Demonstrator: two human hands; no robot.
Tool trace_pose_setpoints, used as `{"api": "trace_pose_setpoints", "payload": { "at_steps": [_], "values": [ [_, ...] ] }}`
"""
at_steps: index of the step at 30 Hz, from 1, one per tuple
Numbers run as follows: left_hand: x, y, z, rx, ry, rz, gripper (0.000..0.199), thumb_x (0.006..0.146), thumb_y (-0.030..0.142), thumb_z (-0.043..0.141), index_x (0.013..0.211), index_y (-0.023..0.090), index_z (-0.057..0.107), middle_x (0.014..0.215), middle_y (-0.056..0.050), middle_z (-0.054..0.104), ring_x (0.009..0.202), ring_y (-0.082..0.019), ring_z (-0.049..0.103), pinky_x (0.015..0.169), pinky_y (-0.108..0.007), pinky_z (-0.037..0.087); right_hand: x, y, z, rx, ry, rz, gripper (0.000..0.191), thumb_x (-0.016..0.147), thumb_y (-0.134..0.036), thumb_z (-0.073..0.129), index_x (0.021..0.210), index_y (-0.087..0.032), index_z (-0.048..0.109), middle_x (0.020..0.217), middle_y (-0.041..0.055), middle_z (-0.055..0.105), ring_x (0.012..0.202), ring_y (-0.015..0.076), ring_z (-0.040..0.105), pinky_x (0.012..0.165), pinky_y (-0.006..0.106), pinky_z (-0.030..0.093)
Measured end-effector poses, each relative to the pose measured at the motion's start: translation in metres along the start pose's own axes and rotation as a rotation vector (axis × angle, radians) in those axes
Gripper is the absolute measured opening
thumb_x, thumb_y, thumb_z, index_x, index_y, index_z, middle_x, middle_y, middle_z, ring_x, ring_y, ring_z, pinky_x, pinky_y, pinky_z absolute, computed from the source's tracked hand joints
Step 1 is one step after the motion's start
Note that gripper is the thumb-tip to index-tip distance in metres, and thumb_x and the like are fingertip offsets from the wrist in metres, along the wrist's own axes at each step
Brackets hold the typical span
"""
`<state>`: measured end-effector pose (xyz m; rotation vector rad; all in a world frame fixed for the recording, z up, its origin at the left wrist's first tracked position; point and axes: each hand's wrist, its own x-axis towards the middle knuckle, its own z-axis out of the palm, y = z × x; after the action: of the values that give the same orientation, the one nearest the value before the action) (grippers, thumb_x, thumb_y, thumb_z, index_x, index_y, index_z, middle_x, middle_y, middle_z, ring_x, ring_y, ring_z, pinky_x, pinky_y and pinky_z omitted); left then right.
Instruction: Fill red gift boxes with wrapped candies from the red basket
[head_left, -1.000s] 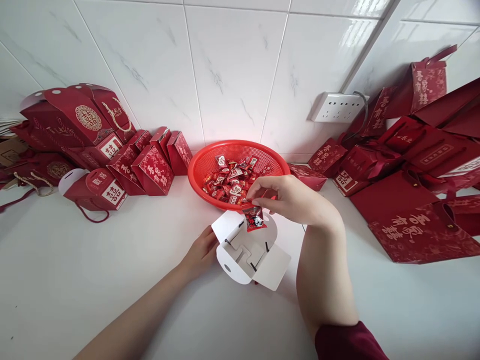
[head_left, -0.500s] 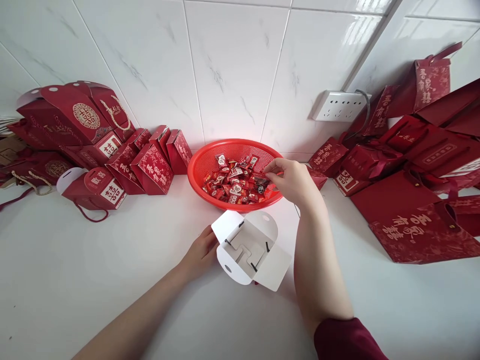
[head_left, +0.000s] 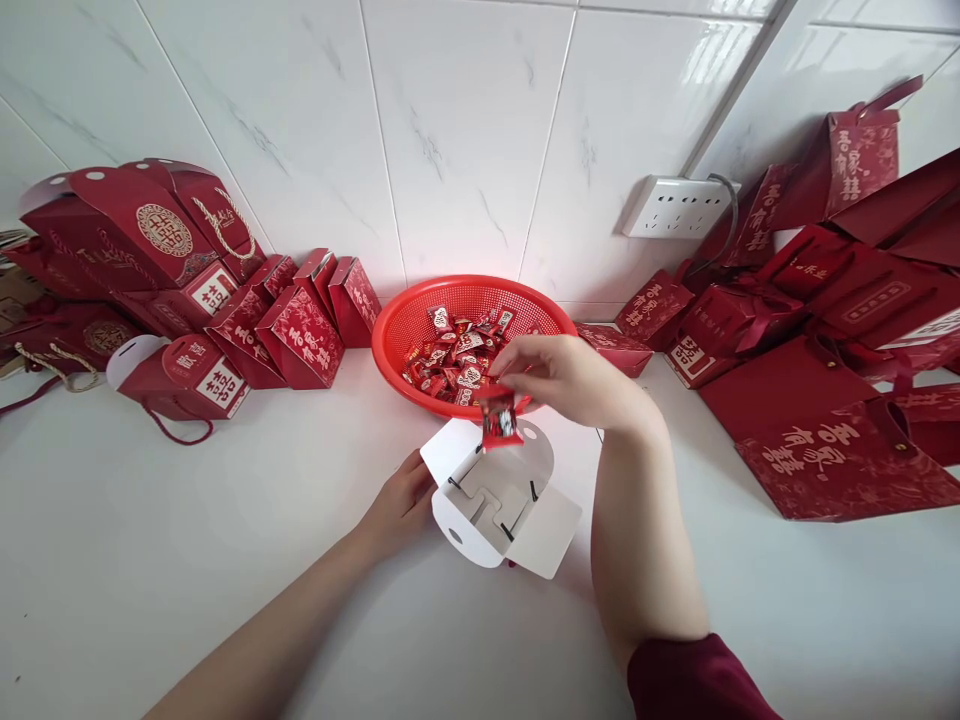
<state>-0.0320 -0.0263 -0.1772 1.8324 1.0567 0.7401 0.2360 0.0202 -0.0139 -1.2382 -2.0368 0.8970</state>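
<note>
My right hand point(head_left: 559, 375) pinches a red wrapped candy point(head_left: 499, 420) by its upper end. The candy hangs over the far edge of an open gift box point(head_left: 491, 500), whose white inside faces up with its flaps spread. No candy shows inside the box. Against the box's left side rests my left hand point(head_left: 397, 508), its fingertips partly hidden behind the cardboard. Just beyond the box stands a red plastic basket point(head_left: 390, 350) holding many wrapped candies point(head_left: 450, 360); my right wrist and hand cover part of its right side.
Red gift boxes point(head_left: 300, 340) are grouped at the left, with a handled box point(head_left: 184, 380) in front. More red boxes and bags point(head_left: 840, 460) pile up on the right. A white power strip point(head_left: 679, 207) is on the tiled wall point(head_left: 465, 130) behind.
My right hand has come out of the basket, moving left and toward me, with a candy now hanging from its fingers. The left hand and box have barely moved.
</note>
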Motion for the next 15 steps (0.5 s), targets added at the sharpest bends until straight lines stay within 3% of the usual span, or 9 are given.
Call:
{"api": "trace_pose_setpoints", "payload": {
  "at_steps": [2,3,8,11,15],
  "values": [
    [0.0,0.001,0.0,-0.01,0.009,-0.008,0.043,0.094,0.034,0.058,0.137,0.036,0.059,0.146,-0.005,0.049,0.131,-0.033,0.049,0.104,-0.044,0.047,0.001,0.001,0.002,-0.007,-0.138,-0.016,0.018,0.089,-0.018,0.053,0.095,-0.024,0.069,0.092,-0.0002,0.073,0.079,0.0159,0.066,0.068,0.027,0.049],
    [0.0,0.002,0.001,-0.015,0.013,-0.015,0.044,0.094,0.034,0.059,0.137,0.035,0.058,0.146,-0.006,0.049,0.131,-0.033,0.05,0.104,-0.044,0.047,0.004,0.004,0.003,-0.048,-0.141,0.004,0.019,0.09,-0.017,0.052,0.094,-0.024,0.07,0.094,0.0001,0.073,0.082,0.0166,0.066,0.07,0.027,0.049],
    [-0.001,0.004,0.001,-0.035,-0.01,-0.041,0.043,0.093,0.034,0.059,0.136,0.033,0.059,0.141,-0.006,0.054,0.127,-0.033,0.053,0.103,-0.044,0.048,0.026,0.04,0.003,-0.393,0.133,0.316,0.03,0.094,-0.013,0.041,0.1,-0.02,0.07,0.109,0.0085,0.072,0.098,0.0229,0.064,0.075,0.03,0.046],
    [-0.001,0.004,0.001,-0.008,-0.012,-0.022,0.042,0.093,0.034,0.059,0.135,0.033,0.06,0.14,-0.007,0.053,0.126,-0.032,0.054,0.1,-0.043,0.05,0.037,0.059,0.004,-0.477,0.132,0.392,0.033,0.094,-0.011,0.039,0.105,-0.016,0.069,0.113,0.0139,0.07,0.099,0.0257,0.063,0.073,0.031,0.045],
    [0.002,0.0,-0.001,-0.02,0.006,-0.021,0.04,0.094,0.034,0.058,0.133,0.029,0.061,0.139,-0.009,0.054,0.125,-0.032,0.055,0.1,-0.043,0.05,0.049,0.065,0.009,-0.528,0.043,0.369,0.033,0.097,-0.016,0.038,0.105,-0.016,0.07,0.11,0.0134,0.071,0.099,0.0255,0.064,0.074,0.031,0.046]
  ]
}}
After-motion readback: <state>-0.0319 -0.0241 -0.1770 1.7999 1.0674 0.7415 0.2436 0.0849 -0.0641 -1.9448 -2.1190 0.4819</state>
